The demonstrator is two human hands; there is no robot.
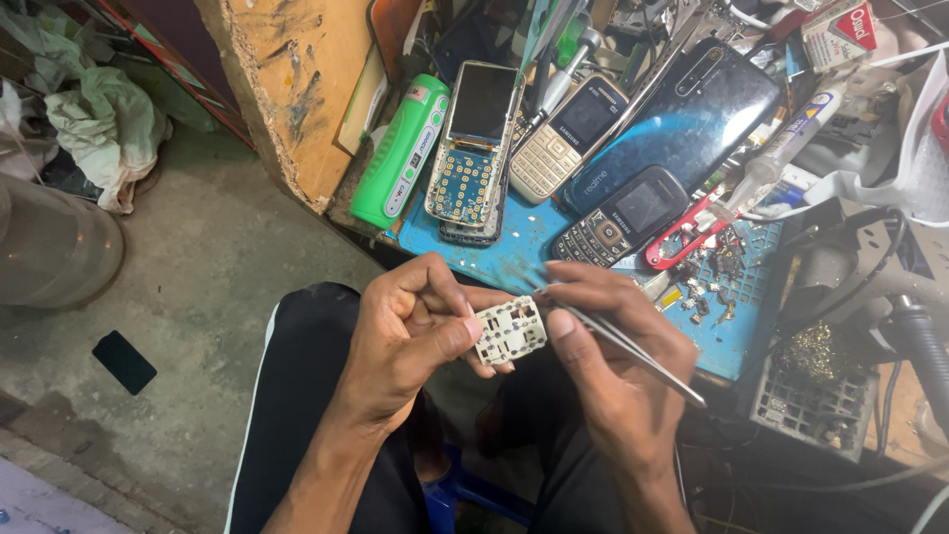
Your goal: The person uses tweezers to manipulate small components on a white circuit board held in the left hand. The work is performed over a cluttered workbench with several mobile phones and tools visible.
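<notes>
My left hand (410,331) pinches a small white keypad frame (509,331) between thumb and fingers, held over my lap. My right hand (618,371) grips thin metal tweezers (633,351), their tip resting at the upper right edge of the keypad frame. Both hands hover just in front of a blue work mat (524,242).
On the mat lie an opened phone with bare circuit board (474,148), a gold keypad phone (568,133), a black keypad phone (623,213), a dark smartphone (682,119), red snips (682,237), a green cylinder (400,153) and small parts. A concrete floor lies at left.
</notes>
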